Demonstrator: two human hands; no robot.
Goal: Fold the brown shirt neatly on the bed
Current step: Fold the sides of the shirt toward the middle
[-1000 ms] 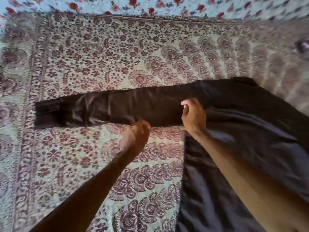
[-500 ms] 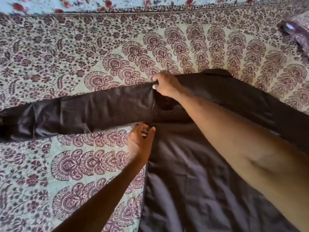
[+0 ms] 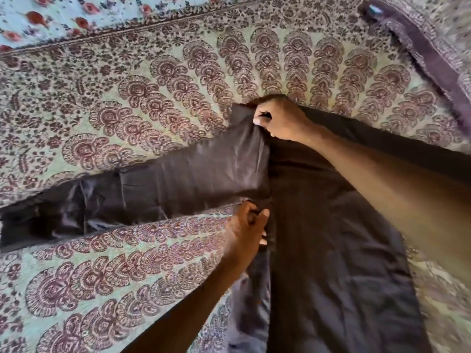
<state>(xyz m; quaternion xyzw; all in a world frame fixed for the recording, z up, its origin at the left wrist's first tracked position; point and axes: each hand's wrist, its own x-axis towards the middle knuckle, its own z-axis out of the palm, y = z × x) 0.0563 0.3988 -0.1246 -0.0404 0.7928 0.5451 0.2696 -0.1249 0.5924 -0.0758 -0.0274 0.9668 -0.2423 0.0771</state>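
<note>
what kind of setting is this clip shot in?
Most likely a bedroom, on a bed: a paisley-print bedspread fills most of the view, a floral sheet shows past its far edge, and a brown shirt lies spread on it for folding.

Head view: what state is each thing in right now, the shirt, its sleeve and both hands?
brown shirt: spread out on the bedspread, not yet folded.
sleeve: stretched out to the left, creased.
left hand: pinches the shirt's edge below the armpit.
right hand: grips the shoulder edge.
bedspread: lies flat under the shirt.
</note>
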